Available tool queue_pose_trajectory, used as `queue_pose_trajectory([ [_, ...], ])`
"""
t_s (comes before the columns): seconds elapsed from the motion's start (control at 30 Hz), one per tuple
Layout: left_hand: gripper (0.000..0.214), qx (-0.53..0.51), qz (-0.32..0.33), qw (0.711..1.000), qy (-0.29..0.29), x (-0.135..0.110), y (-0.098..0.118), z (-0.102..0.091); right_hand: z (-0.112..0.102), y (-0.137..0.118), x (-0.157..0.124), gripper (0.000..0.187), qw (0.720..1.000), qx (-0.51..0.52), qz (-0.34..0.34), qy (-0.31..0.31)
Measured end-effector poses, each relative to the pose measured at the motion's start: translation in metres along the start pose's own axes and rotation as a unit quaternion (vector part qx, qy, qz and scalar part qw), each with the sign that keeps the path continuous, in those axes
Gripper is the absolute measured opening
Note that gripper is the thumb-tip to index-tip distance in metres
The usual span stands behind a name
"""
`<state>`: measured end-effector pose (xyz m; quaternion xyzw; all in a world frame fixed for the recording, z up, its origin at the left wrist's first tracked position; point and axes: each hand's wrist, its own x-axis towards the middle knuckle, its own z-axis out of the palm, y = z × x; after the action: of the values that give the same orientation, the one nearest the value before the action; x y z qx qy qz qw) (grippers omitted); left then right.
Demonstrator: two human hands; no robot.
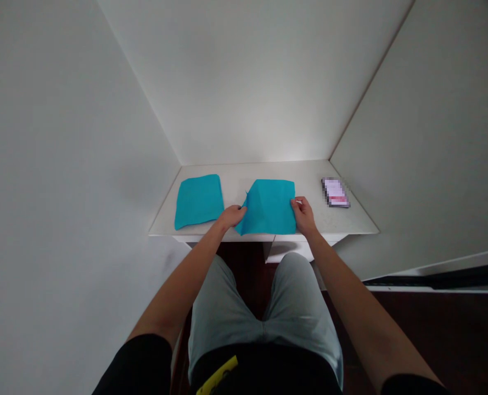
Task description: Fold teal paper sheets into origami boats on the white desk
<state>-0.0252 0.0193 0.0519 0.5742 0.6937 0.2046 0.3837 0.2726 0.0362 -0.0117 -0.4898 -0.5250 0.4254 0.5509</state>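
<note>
A turquoise cloth lies in the middle of a small white table, its left edge lifted and creased. My left hand pinches that left edge, fingers closed on the fabric. My right hand grips the cloth's right edge with closed fingers. A second turquoise cloth, folded into a neat square, rests flat on the table's left side, apart from both hands.
A phone lies face up near the table's right back corner. White walls close in on the left, back and right. My knees in grey shorts sit under the table's front edge, over a dark floor.
</note>
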Motion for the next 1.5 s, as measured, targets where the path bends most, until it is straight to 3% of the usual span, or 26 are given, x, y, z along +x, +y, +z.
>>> queue_pose_trajectory([
  [0.17, 0.019, -0.028, 0.008, 0.998, 0.057, 0.002, -0.013, -0.012, -0.001, 0.003, 0.002, 0.062, 1.0, -0.005, -0.005, 0.016],
  [0.33, 0.026, -0.007, 0.003, 0.991, 0.137, -0.005, -0.032, -0.028, 0.0, 0.009, 0.005, 0.059, 0.998, -0.04, -0.022, 0.033],
  [0.43, 0.033, 0.042, 0.01, 0.984, 0.175, -0.015, -0.037, -0.028, -0.001, 0.012, 0.011, 0.06, 0.997, -0.063, -0.021, 0.024],
  [0.53, 0.05, 0.146, 0.048, 0.961, 0.231, -0.026, -0.03, -0.015, -0.011, 0.01, 0.019, 0.053, 0.991, -0.13, -0.01, 0.001],
  [0.6, 0.057, 0.21, 0.121, 0.942, 0.234, -0.031, -0.02, 0.002, -0.021, 0.005, 0.022, 0.042, 0.975, -0.222, 0.003, -0.021],
  [0.67, 0.057, 0.244, 0.228, 0.929, 0.162, -0.032, -0.008, 0.024, -0.028, -0.004, 0.023, 0.031, 0.941, -0.339, 0.004, -0.009],
  [0.73, 0.063, 0.254, 0.286, 0.918, 0.106, -0.03, 0.001, 0.05, -0.027, -0.017, 0.018, 0.032, 0.898, -0.438, -0.028, 0.043],
  [0.8, 0.073, 0.261, 0.282, 0.92, 0.081, -0.025, 0.005, 0.073, -0.012, -0.028, 0.01, 0.043, 0.871, -0.479, -0.087, 0.061],
  [0.9, 0.074, 0.271, 0.266, 0.923, 0.059, -0.019, 0.005, 0.096, 0.029, -0.034, -0.005, 0.047, 0.857, -0.475, -0.166, -0.108],
  [1.0, 0.076, 0.285, 0.277, 0.916, 0.05, -0.014, 0.006, 0.104, 0.068, -0.024, -0.012, 0.058, 0.842, -0.479, -0.156, -0.193],
  [1.07, 0.083, 0.286, 0.273, 0.917, 0.052, -0.01, 0.007, 0.102, 0.079, -0.013, -0.009, 0.066, 0.84, -0.485, -0.128, -0.208],
  [1.17, 0.087, 0.272, 0.266, 0.923, 0.055, -0.004, 0.008, 0.095, 0.067, 0.002, 0.001, 0.072, 0.836, -0.498, -0.106, -0.204],
  [1.37, 0.082, 0.229, 0.241, 0.94, 0.07, 0.018, -0.003, 0.074, 0.011, 0.011, 0.019, 0.082, 0.816, -0.534, -0.108, -0.194],
  [1.5, 0.091, 0.201, 0.205, 0.953, 0.091, 0.031, -0.013, 0.057, -0.005, 0.015, 0.025, 0.09, 0.82, -0.532, -0.103, -0.181],
])
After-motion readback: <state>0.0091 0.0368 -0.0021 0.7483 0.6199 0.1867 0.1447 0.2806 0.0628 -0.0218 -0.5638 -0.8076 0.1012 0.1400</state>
